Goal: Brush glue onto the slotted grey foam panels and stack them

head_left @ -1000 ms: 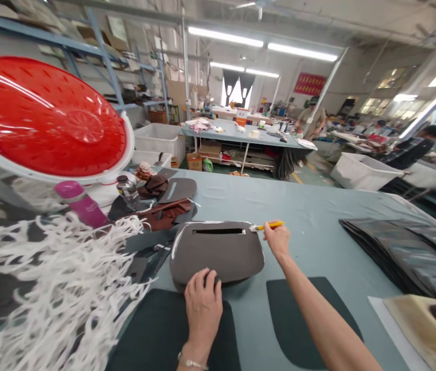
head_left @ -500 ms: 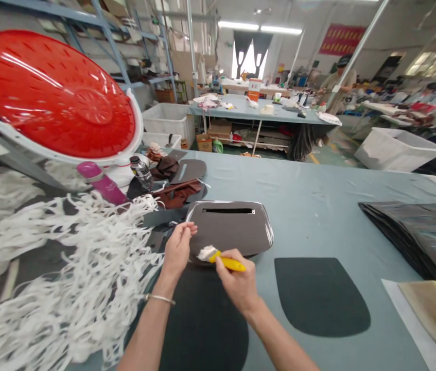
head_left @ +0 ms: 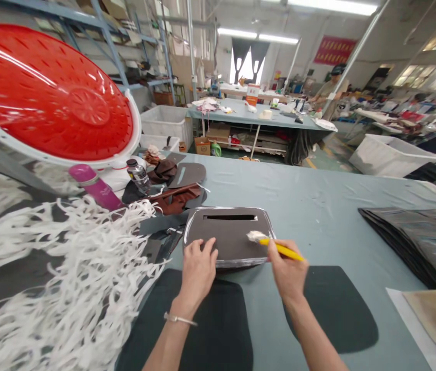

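A dark brown rounded panel [head_left: 233,237] with a long slot near its far side lies in front of me, its edges streaked white. My left hand [head_left: 199,265] rests with fingers spread on the panel's near left part. In my right hand [head_left: 289,268] is a brush [head_left: 279,249] with a yellow handle, its bristles coated white. The bristle end is over the right part of the panel; whether it touches I cannot tell. Beneath my left forearm lies a larger dark panel [head_left: 221,319]. Another dark panel [head_left: 337,309] is partly covered by my right forearm.
White strips [head_left: 86,288] are heaped at left, by a purple flask [head_left: 98,188], a dark-capped bottle [head_left: 138,178] and a big red basin [head_left: 59,98]. Stacked dark sheets [head_left: 414,242] lie at right on the blue table [head_left: 298,201]. A person [head_left: 333,90] stands farther back.
My right hand has carried the brush rightward, from the panel's near left edge to its right side. My left hand has come down onto the panel, fingers now spread.
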The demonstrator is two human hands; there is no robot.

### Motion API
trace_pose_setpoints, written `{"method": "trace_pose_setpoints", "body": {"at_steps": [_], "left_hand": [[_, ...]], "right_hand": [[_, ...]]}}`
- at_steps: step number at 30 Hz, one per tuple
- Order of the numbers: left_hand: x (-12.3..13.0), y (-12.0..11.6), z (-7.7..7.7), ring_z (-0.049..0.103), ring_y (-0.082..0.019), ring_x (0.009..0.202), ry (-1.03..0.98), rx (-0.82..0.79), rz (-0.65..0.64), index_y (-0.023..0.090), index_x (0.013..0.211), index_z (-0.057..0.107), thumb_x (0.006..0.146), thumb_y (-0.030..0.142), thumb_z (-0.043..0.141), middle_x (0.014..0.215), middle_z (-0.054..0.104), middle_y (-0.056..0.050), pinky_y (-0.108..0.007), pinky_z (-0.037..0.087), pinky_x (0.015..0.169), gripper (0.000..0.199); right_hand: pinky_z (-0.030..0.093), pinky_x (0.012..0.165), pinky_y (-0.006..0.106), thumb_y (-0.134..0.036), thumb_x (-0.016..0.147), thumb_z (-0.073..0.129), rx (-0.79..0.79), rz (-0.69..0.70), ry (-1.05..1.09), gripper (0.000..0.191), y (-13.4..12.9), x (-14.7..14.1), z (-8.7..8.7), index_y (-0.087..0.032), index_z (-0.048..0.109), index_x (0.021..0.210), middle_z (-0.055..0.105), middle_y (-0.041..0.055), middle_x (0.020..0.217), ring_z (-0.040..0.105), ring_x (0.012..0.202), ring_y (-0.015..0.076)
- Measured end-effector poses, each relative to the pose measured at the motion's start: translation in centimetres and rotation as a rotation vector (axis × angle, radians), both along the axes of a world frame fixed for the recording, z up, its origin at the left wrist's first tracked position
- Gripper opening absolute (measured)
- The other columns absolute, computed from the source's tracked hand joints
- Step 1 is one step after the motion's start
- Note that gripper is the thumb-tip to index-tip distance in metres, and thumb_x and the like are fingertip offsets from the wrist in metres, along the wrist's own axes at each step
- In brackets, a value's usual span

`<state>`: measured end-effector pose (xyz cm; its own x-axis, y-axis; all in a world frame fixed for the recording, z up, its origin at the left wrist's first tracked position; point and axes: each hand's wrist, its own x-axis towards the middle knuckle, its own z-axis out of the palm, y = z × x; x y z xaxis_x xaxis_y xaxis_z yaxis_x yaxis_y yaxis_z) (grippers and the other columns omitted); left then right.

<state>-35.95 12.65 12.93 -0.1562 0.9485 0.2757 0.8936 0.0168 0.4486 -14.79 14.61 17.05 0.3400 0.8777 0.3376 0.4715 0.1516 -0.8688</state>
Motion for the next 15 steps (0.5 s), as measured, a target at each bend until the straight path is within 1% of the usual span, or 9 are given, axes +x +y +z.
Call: {"method": "trace_pose_setpoints", "body": {"at_steps": [3,5,6,8,11,12,13,14,15], "left_hand": [[1.3,-0.2,-0.1,0.047,-0.025,0.105,0.161,0.035,0.067,0.023,0.116,0.058,0.087,0.03,0.045,0.112,0.051,-0.013,-0.043,0.043,0.09,0.033],[1.5,-0.3,-0.3,0.047,-0.025,0.103,0.202,0.036,0.077,0.022,0.116,0.058,0.087,0.028,0.044,0.111,0.05,-0.012,-0.042,0.044,0.09,0.032],[1.4,-0.3,-0.3,0.046,-0.024,0.102,0.206,0.04,0.081,0.022,0.116,0.058,0.088,0.028,0.044,0.111,0.05,-0.012,-0.042,0.044,0.09,0.032],[1.2,-0.3,-0.4,0.046,-0.024,0.102,0.195,0.056,0.087,0.023,0.116,0.059,0.088,0.028,0.044,0.111,0.049,-0.012,-0.041,0.044,0.09,0.032],[1.2,-0.4,-0.6,0.046,-0.024,0.103,0.168,0.082,0.089,0.025,0.116,0.059,0.087,0.028,0.045,0.111,0.048,-0.011,-0.041,0.045,0.089,0.032],[1.2,-0.4,-0.6,0.046,-0.024,0.103,0.167,0.088,0.091,0.025,0.116,0.059,0.087,0.028,0.046,0.111,0.048,-0.011,-0.042,0.045,0.089,0.032],[1.3,-0.4,-0.6,0.046,-0.024,0.103,0.17,0.091,0.094,0.025,0.116,0.059,0.087,0.028,0.046,0.111,0.048,-0.011,-0.042,0.044,0.089,0.033],[1.4,-0.3,-0.7,0.046,-0.024,0.103,0.176,0.094,0.101,0.025,0.117,0.059,0.086,0.028,0.046,0.111,0.048,-0.011,-0.042,0.044,0.089,0.033],[1.5,-0.3,-0.7,0.046,-0.024,0.102,0.186,0.094,0.106,0.025,0.117,0.058,0.087,0.028,0.046,0.111,0.048,-0.011,-0.042,0.044,0.089,0.033]], "right_hand": [[0.05,0.064,0.024,-0.041,0.081,0.055,-0.003,0.274,0.071,0.025,3.1,-8.6,-0.4,-0.019,0.066,0.085,0.069,0.0036,0.078,0.063,0.064,0.015],[0.05,0.067,0.024,-0.039,0.081,0.055,-0.01,0.367,0.061,0.023,4.4,-11.6,-1.1,-0.02,0.067,0.084,0.069,0.0025,0.079,0.063,0.067,0.0148],[0.05,0.068,0.023,-0.039,0.081,0.055,-0.014,0.374,0.046,0.022,4.8,-11.6,-1.5,-0.02,0.067,0.083,0.069,0.0022,0.078,0.063,0.067,0.0147],[0.049,0.067,0.023,-0.04,0.081,0.054,-0.014,0.286,0.001,0.023,5.4,-9.1,-2.2,-0.02,0.067,0.081,0.069,0.0021,0.076,0.063,0.066,0.015],[0.046,0.064,0.024,-0.042,0.079,0.054,0.015,-0.023,-0.078,0.026,6.1,-2.8,-2.2,-0.019,0.066,0.079,0.067,0.0032,0.071,0.061,0.063,0.0158],[0.045,0.063,0.024,-0.042,0.079,0.054,0.027,-0.111,-0.102,0.026,6.3,-1.6,-2.0,-0.018,0.065,0.077,0.067,0.0033,0.069,0.06,0.062,0.016],[0.045,0.063,0.024,-0.041,0.079,0.054,0.038,-0.154,-0.117,0.025,6.5,-1.1,-1.8,-0.018,0.064,0.076,0.066,0.0034,0.069,0.059,0.061,0.0159],[0.044,0.063,0.024,-0.04,0.079,0.053,0.049,-0.145,-0.123,0.025,6.7,-1.6,-1.6,-0.018,0.064,0.076,0.066,0.0034,0.069,0.059,0.061,0.0157],[0.044,0.064,0.024,-0.039,0.081,0.052,0.06,-0.086,-0.122,0.024,6.8,-2.8,-1.4,-0.019,0.064,0.077,0.066,0.0034,0.07,0.059,0.062,0.0154]]}}
